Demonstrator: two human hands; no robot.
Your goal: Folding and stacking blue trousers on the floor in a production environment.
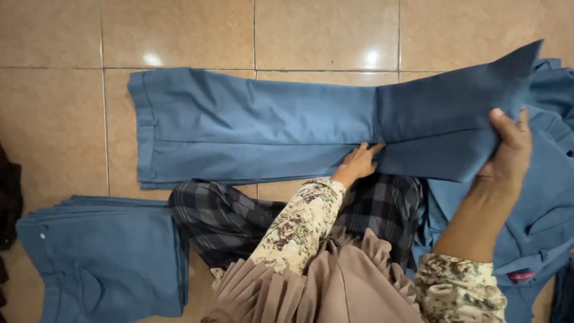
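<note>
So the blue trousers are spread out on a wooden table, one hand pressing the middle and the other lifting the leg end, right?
Not quite: the head view shows the blue trousers lying on a tiled floor, not a wooden table. The left hand presses the middle and the right hand lifts the leg end.

Even, fairly bright overhead light; two small glare spots sit on the glossy floor tiles (323, 36). Shadows are soft. The picture is sharp, with slight softness at the edges.
</note>
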